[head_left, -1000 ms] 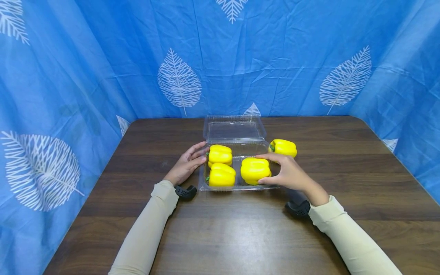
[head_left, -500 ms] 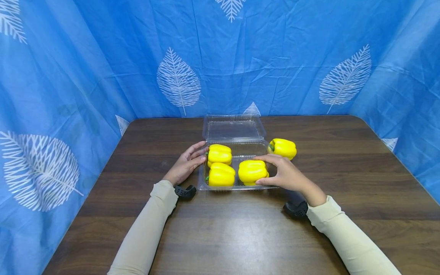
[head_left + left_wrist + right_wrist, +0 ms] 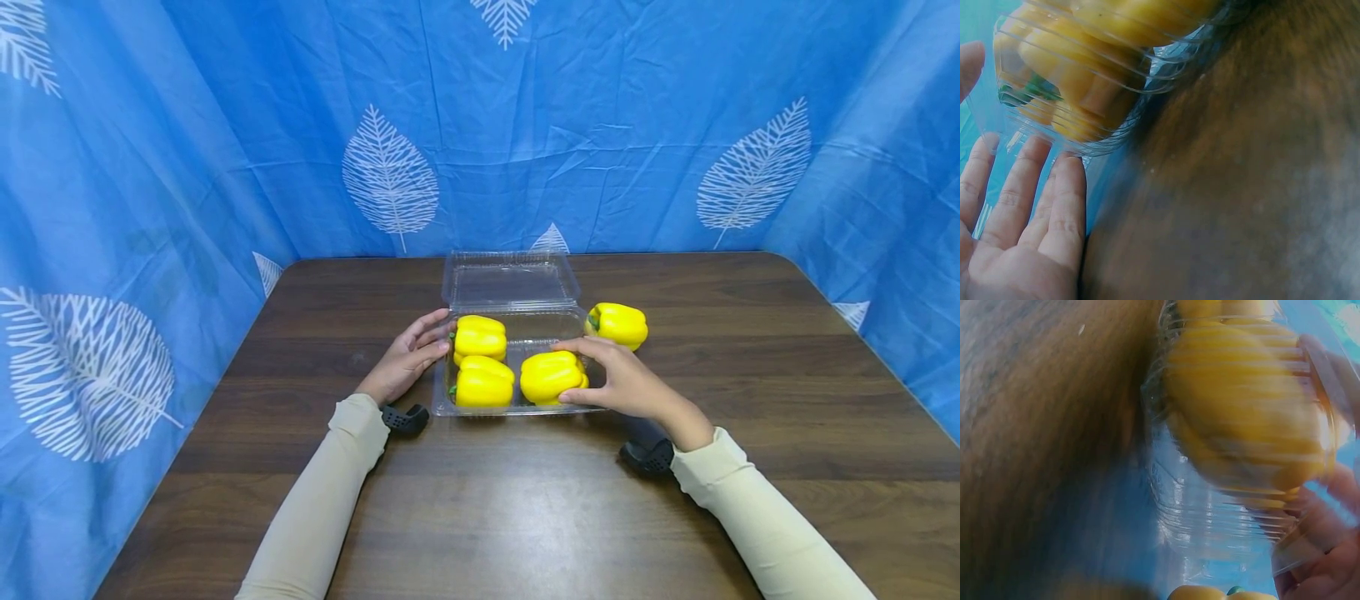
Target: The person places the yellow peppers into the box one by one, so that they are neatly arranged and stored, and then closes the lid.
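Observation:
A clear plastic clamshell container [image 3: 525, 410] lies on the table, its lid [image 3: 512, 282] folded back. Two yellow bell peppers sit in its left half, a rear one [image 3: 481, 337] and a front one [image 3: 484, 383]. My right hand [image 3: 628, 379] grips a third yellow bell pepper [image 3: 553, 377] in the front right of the container, thumb in front and fingers behind. In the left wrist view the fingers of my left hand [image 3: 1029, 219] are straight, with fingertips at the ribbed container wall [image 3: 1104, 147]. In the right wrist view the gripped pepper [image 3: 1241, 406] shows through the wall.
Another yellow bell pepper [image 3: 618, 325] lies on the table just right of the container, behind my right hand. The brown wooden table [image 3: 480, 517] ends at a blue curtain [image 3: 600, 125] with white leaf prints. Black wrist devices [image 3: 405, 420] sit at both cuffs.
The gripped pepper has moved slightly left and tilted a little in the container, my right hand moving with it. My left hand stays at the container's left side.

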A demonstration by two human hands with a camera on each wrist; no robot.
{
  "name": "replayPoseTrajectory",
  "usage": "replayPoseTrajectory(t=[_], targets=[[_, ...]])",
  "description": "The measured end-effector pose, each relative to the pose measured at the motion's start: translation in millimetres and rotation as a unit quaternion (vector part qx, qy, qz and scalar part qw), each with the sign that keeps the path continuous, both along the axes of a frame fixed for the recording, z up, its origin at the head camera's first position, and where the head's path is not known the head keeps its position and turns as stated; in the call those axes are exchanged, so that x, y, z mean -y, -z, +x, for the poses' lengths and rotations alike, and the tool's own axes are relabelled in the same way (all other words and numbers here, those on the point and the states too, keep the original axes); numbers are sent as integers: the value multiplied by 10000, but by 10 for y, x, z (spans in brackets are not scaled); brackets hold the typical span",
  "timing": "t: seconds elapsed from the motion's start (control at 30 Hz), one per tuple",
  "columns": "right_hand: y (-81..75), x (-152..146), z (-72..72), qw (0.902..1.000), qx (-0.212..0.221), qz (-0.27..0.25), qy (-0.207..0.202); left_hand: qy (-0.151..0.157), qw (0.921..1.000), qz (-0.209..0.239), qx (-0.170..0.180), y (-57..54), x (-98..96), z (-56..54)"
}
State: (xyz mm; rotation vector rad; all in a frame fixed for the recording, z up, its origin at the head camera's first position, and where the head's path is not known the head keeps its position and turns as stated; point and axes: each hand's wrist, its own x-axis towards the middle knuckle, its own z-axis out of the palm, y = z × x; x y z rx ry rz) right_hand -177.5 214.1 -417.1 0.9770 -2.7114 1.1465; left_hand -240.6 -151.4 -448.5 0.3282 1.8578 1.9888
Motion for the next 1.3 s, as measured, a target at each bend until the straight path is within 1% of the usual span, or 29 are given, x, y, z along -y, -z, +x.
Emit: replayPoseTrajectory(t=[0.2, 0.47, 0.67, 0.87, 1.13, 1.23, 1.3], targets=[[-12, -49, 21, 9994, 262, -227, -56, 42, 10000, 2, -28, 5, -16, -6], [-30, -102, 25, 9987, 402, -319, -2, 75, 10000, -23, -51, 7, -24, -10], [-59, -147, 19, 9992, 328, -200, -122, 61, 10000, -7, -32, -5, -20, -6], [-73, -158, 23, 9991, 367, -168, -119, 36, 10000, -28, -8, -13, -19, -5], [-89, -172, 15, 9981, 451, -408, -108, 21, 10000, -32, -14, -17, -24, 11], [-103, -182, 5, 9970, 472, -605, -57, 16, 10000, -9, -12, -28, -20, 18], [-117, -192, -1, 9951, 561, -807, -55, 5, 10000, -10, -8, -33, -17, 19]])
